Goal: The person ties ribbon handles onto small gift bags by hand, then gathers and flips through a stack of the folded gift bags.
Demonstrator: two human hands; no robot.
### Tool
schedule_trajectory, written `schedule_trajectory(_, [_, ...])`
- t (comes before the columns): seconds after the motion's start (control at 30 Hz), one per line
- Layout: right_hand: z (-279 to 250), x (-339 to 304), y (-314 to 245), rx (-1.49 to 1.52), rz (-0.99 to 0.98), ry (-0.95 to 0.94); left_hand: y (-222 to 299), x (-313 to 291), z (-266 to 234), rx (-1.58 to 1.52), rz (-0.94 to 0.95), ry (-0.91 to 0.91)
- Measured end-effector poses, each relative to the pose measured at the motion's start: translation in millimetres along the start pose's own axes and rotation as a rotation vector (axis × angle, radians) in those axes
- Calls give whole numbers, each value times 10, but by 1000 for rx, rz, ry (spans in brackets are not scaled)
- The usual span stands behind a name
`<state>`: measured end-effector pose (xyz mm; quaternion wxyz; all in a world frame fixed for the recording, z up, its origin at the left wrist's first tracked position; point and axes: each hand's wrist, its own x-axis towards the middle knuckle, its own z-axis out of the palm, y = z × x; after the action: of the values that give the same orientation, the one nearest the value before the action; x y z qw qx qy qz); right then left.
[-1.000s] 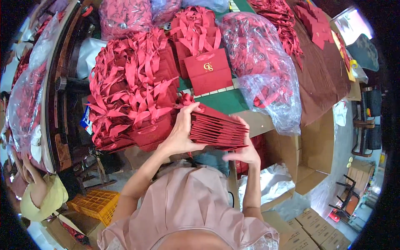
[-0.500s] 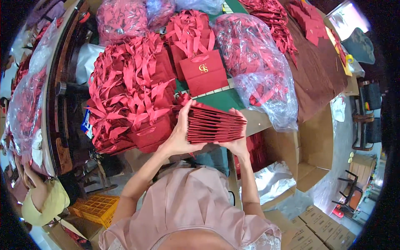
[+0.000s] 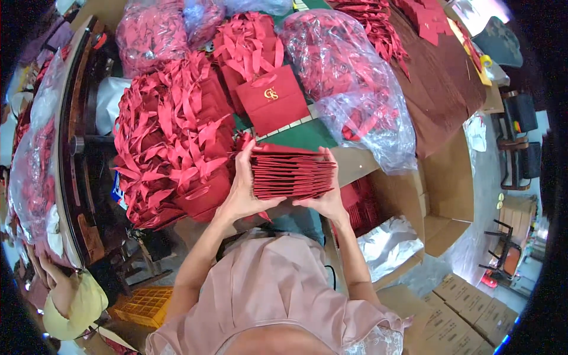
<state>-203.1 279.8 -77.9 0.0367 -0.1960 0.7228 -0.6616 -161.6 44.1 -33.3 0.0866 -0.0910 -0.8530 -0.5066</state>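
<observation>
Between my two hands, in front of my chest, is a stack of flat red paper gift bags [image 3: 292, 176], its layered edges facing me. My left hand [image 3: 241, 186] grips the stack's left end, thumb below and fingers up the side. On the other end, my right hand [image 3: 329, 192] is closed in the same way. Red ribbon shows by my left fingertips. Just left of the stack stands a large pile of red ribbon-handled bags [image 3: 174, 142]. Beyond it, a red bag with a gold emblem [image 3: 274, 103] leans against more bags.
Clear plastic sacks of red bags [image 3: 349, 77] lie on the green table. At right, an open cardboard box [image 3: 444, 201] holds red bags and silvery wrapping [image 3: 387, 245] nearby. An orange crate [image 3: 141, 306] and a person in yellow [image 3: 76, 305] are lower left; cartons [image 3: 467, 313] lie lower right.
The stack in my hands has become more even and squared, its right end less fanned. The whole view has shifted slightly; both hands keep their hold.
</observation>
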Motion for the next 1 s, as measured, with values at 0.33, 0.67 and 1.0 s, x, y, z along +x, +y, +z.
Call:
schedule_trajectory(0.33, [10,-472,-178,-229,-143,433,-60,-44,-26,21,-62,-66])
schedule_trajectory(0.67, [12,-429,-198,-146,-113,350,9,-8,-16,48,-44,-61])
schedule_trajectory(1.0, [-50,-355,-268,-151,-101,315,25,-4,-47,31,-67,-79])
